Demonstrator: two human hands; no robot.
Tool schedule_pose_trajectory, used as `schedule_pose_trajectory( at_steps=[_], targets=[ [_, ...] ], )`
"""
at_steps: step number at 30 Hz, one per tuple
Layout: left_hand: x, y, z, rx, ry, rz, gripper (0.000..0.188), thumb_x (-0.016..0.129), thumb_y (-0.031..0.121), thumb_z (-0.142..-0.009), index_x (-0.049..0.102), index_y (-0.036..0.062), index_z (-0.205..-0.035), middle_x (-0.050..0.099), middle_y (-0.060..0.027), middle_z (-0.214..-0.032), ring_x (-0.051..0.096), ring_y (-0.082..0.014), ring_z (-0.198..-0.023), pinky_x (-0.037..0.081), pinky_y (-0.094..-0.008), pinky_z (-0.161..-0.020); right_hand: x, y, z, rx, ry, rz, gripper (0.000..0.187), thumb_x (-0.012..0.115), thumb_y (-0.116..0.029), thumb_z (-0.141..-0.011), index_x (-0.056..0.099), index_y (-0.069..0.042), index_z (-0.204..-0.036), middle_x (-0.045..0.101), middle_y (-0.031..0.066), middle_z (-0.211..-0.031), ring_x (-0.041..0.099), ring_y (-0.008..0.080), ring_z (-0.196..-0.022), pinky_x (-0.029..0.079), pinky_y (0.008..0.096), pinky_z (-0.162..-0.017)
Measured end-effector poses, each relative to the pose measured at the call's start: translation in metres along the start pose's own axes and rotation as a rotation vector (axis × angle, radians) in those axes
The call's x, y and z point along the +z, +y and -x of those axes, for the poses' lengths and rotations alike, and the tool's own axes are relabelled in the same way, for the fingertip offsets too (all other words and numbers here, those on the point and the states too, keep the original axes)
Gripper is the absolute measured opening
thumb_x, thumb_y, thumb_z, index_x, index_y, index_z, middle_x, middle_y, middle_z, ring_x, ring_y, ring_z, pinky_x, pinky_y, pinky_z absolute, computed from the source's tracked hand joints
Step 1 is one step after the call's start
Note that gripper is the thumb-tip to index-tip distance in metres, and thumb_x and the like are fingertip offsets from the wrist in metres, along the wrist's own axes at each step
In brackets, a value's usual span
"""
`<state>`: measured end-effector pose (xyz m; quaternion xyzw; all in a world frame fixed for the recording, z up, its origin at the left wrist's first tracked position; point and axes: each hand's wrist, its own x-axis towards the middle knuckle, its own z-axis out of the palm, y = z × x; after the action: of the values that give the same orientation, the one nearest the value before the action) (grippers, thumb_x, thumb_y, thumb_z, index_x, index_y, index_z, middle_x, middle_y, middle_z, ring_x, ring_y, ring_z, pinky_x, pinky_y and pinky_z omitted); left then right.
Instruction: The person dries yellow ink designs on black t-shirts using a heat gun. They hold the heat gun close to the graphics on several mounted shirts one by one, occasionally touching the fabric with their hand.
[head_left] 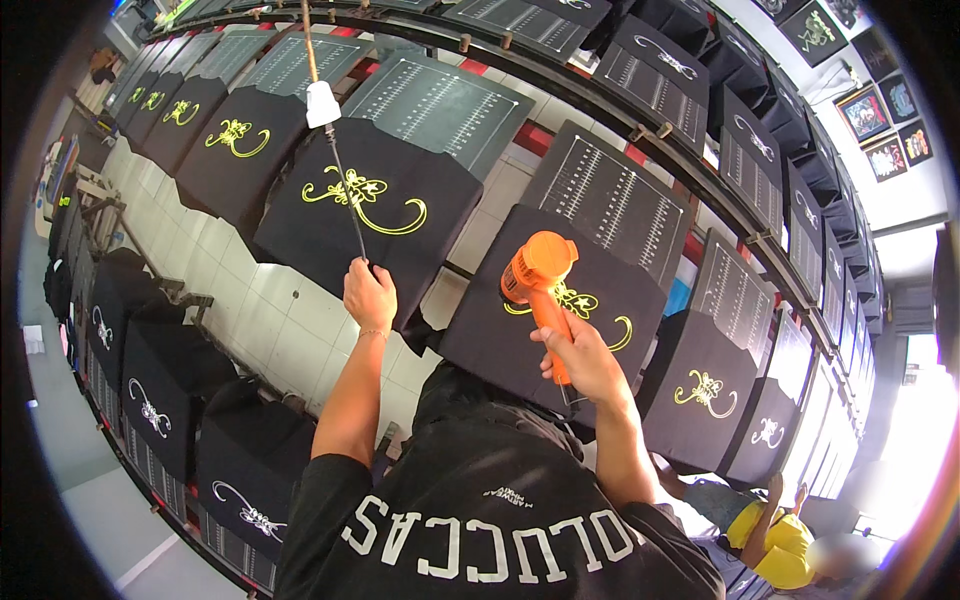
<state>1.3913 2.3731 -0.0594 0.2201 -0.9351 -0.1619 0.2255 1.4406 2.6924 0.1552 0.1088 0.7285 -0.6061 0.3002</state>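
"While the orange blower (545,262) sits in front of the yellow print (580,302), how much of that design can you make out?"

"Part of the flower and a curled tail on the right; the blower covers much of the left side. Toward the rim, the rows of boards bend and are cut off. Glare washes out the bright patch (915,420) at the right, and the head of a person in yellow (785,548) is blurred."

"What about materials?"

"The blower looks like plastic, with a rounded, slotted head on a straight handle. Beneath it, matte black cloth (490,330) covers the lower part of a flat board (605,195); the bare upper part is dark grey with white ruler-like marks. Pale square tiles make up the floor (250,300)."

"And the hands?"

"The right hand (588,362) is wrapped round the blower's handle, holding it over the printed cloth; whether the two touch, I can't tell. The left hand (371,297) is curled in, fingers at the lower end of a thin dark cord (345,180). That runs up to a white, cup-like piece (322,104) and a tan rope (309,45), cut off above. The exact finger grip is hidden."
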Motion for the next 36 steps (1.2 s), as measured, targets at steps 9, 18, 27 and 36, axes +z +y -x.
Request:
schedule_pose_trajectory(
  at_steps=[9,18,27,36],
  targets=[
    [0.000,-0.001,-0.001,0.009,0.002,0.019,0.016,0.060,0.017,-0.092,0.059,0.0038,-0.101,0.066,-0.0113,-0.094,0.065,-0.0323,-0.089,0.054,-0.0454,-0.077,0.007,-0.003,0.018,0.027,0.001,0.014,0.041,0.061,-0.020,-0.101,0.051,0.003,-0.132,0.058,0.0049,-0.093,0.061,0.0109,-0.068,0.055,0.0279,-0.062],
    [-0.002,-0.001,0.000,0.007,-0.001,0.003,0.018,0.060,0.017,-0.092,0.058,0.0031,-0.103,0.067,-0.0110,-0.096,0.065,-0.0327,-0.090,0.054,-0.0459,-0.078,-0.001,0.004,0.023,0.048,0.028,0.017,0.045,0.061,-0.021,-0.100,0.049,0.004,-0.135,0.059,0.0053,-0.094,0.061,0.0108,-0.068,0.055,0.0272,-0.062],
    [0.004,-0.003,0.001,0.010,0.002,0.001,0.019,0.061,0.018,-0.092,0.059,0.0045,-0.106,0.068,-0.0111,-0.096,0.066,-0.0330,-0.092,0.054,-0.0467,-0.078,-0.017,0.010,0.027,0.062,0.108,0.017,0.044,0.061,-0.020,-0.100,0.050,0.003,-0.136,0.060,0.0064,-0.094,0.061,0.0109,-0.067,0.055,0.0271,-0.062],
    [0.005,-0.005,0.001,-0.018,-0.024,0.004,0.022,0.061,0.021,-0.093,0.061,0.0061,-0.110,0.068,-0.0133,-0.097,0.067,-0.0343,-0.094,0.053,-0.0481,-0.080,-0.038,0.016,0.024,0.044,0.206,0.021,0.044,0.056,-0.020,-0.101,0.049,0.003,-0.138,0.066,0.0100,-0.108,0.062,0.0114,-0.069,0.056,0.0279,-0.064]
  ],
)
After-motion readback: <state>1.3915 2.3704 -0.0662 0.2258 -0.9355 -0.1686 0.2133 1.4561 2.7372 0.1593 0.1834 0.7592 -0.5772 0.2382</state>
